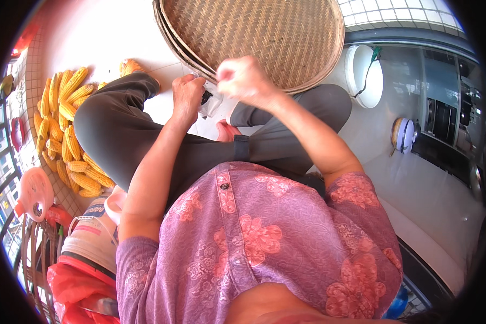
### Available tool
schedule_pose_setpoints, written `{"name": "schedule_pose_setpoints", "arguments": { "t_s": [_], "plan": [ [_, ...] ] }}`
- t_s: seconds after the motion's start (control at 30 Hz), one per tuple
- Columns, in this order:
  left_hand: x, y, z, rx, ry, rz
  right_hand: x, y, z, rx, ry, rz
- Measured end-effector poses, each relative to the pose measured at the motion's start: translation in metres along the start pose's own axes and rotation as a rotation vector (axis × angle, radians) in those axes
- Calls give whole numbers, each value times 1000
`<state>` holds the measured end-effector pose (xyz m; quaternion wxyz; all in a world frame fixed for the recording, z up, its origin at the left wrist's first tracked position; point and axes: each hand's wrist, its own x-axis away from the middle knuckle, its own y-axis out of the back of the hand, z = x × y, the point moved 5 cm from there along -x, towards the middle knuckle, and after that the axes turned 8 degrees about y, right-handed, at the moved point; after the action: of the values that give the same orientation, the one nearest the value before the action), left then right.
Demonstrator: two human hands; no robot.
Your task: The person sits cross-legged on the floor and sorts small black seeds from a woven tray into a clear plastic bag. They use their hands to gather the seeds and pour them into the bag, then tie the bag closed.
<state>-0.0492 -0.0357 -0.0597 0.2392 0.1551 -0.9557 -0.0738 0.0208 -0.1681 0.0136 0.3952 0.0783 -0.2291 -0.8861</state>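
Observation:
Over the gap between my legs, my left hand [188, 95] is closed on the top of a translucent plastic bag [214, 102]. Something dark shows inside the bag, too small to name. My right hand [246, 81] is raised just to the right of it, its fingers curled and blurred by motion. Whether it pinches anything cannot be made out. Beyond both hands lies a round woven bamboo tray [251, 36], apparently stacked on another whose rim [166, 34] shows at the left. The near edge of the tray is partly covered by my right hand.
Many yellow corn cobs [67, 133] are heaped on tiles at left. Nearby are a plastic bucket [91, 235], a red plastic bag [77, 287] and a pink plastic jug [34, 194]. A white bucket [364, 77] with green cord stands right, beyond my knee [332, 105].

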Motion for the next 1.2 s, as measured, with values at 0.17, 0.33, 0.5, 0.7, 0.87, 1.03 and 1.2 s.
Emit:
{"name": "schedule_pose_setpoints", "arguments": {
  "t_s": [0.17, 0.33, 0.5, 0.7, 0.87, 1.03, 1.2],
  "plan": [
    [11, -2, -16, -485, -624, -93, 3, -35, 13, 255, 219, 9],
    [3, -2, 1, -224, -278, -14, 9, 26, -29, 98, 50, -270],
    [1, -3, 0, 178, -224, -14, 6, 113, -90, 571, -188, -475],
    [2, -2, 4, 65, 73, 44, -5, 140, -126, 502, -293, -339],
    [12, -2, -18, -439, -461, -67, -15, 130, -108, 559, -255, -208],
    [10, -1, -14, -383, -465, -58, -20, 115, -97, 474, -344, -224],
    [6, -1, -7, -190, -301, -3, -31, 104, -88, 696, -160, -231]
  ]
}}
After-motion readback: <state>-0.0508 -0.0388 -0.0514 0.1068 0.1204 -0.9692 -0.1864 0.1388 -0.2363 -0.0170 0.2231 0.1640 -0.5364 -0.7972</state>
